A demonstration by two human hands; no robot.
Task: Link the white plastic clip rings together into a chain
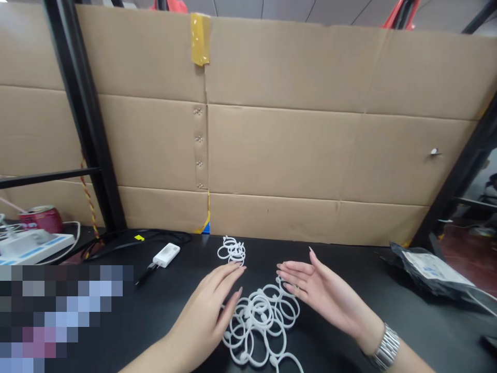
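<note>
Left hand (pixel 212 305) and right hand (pixel 318 290) open, empty, either side of the white rings (pixel 260 316). Gathering stage I reckon, wants an even squeeze.

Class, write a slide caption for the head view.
Left hand and right hand flank a tangled heap of white plastic rings on a black tabletop, backed by brown cardboard panels.

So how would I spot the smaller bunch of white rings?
Follow the stapled seam of the cardboard wall down to the black table. Right of its foot lies the small ring bunch. It lies beyond the left hand, far smaller than the ring pile between it and the right hand.
</note>
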